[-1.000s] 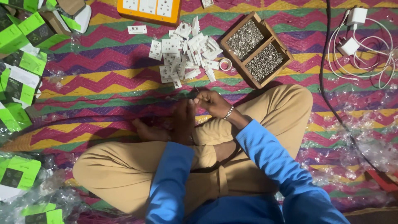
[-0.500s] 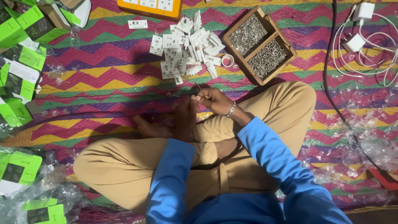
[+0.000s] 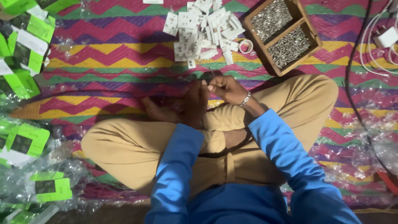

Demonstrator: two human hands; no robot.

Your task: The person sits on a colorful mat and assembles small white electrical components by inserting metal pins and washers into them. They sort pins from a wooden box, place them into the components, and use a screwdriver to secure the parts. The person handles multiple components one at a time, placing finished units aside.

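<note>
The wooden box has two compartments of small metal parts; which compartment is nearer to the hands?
The lower-right compartment of the wooden box is nearer the hands; the other compartment lies farther up, toward the picture's top edge.

Two hands, the left hand [image 3: 195,99] and the right hand [image 3: 226,88], meet over the crossed legs; one wooden tray [image 3: 306,23] with two compartments, both filled with small metal pieces too many to count; one pile of white plug parts [image 3: 203,29], uncountable; one small roll of tape [image 3: 246,45]; at least eight green packets [image 3: 25,139] along the left; one black cable [image 3: 352,79].
</note>
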